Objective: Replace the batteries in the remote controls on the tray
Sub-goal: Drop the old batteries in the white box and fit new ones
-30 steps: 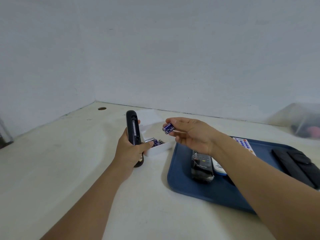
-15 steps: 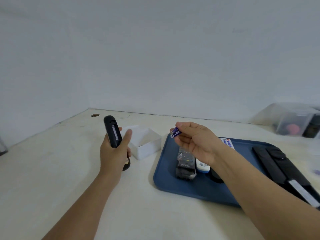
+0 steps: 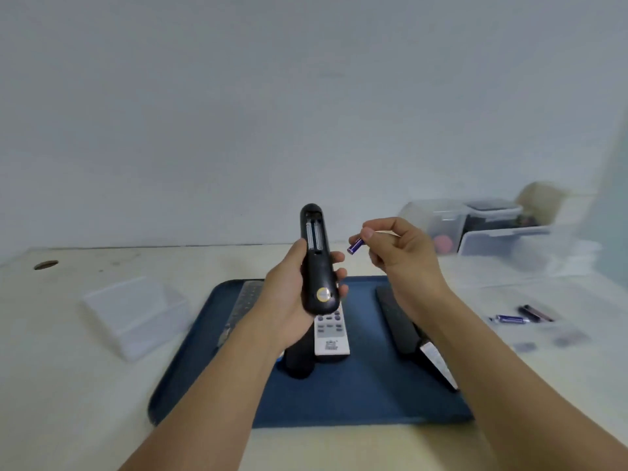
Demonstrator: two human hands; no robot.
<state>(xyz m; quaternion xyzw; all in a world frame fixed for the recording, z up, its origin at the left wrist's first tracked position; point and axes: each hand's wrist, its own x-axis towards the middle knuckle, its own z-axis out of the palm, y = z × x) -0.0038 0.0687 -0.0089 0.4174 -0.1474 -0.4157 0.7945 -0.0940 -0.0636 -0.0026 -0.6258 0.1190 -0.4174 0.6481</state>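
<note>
Two hands work above the blue tray [image 3: 339, 406]. The right hand [image 3: 397, 249] has its grip closed to a pinch, thumb and forefinger holding a small purple battery [image 3: 355, 246] with its free end slanting down and to the left. The left hand [image 3: 292, 294] is wrapped round the lower half of a black remote [image 3: 317, 263], held nearly upright, back toward the camera, cover off, so the open battery bay [image 3: 313, 236] faces the person.

The bay lies just to the left of the battery, near but apart. Its slots run up and down along the remote, while the battery sits at a slant, so I judge it must be turned parallel before it goes in.

Below the hands, on the tray, lie a white remote [image 3: 331, 334] and further dark ones. On the bench [image 3: 68, 385], a clear box [image 3: 132, 317] stands left of the tray and loose batteries [image 3: 509, 318] lie to its right.
</note>
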